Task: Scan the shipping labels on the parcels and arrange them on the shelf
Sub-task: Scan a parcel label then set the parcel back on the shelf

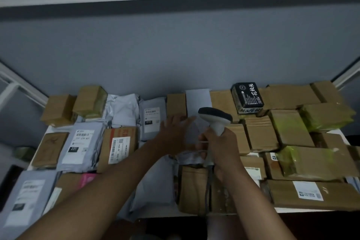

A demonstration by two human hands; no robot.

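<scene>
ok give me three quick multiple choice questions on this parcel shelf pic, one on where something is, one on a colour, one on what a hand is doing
1. Where is the black box with white lettering?
A. front left corner
B. back row, right of centre
C. under the left forearm

2. What colour is the scanner head on top?
A. dark grey
B. bright red
C. yellow

3. What is the right hand doing?
A. lying flat on a box
B. hanging idle
C. gripping the scanner's handle

Answers:
1. B, it stands among the brown boxes by the wall, right of the middle.
2. A, a dark cap over a pale handle.
3. C, the fingers are curled round the handle, while the left hand reaches open-fingered to the parcels.
</scene>
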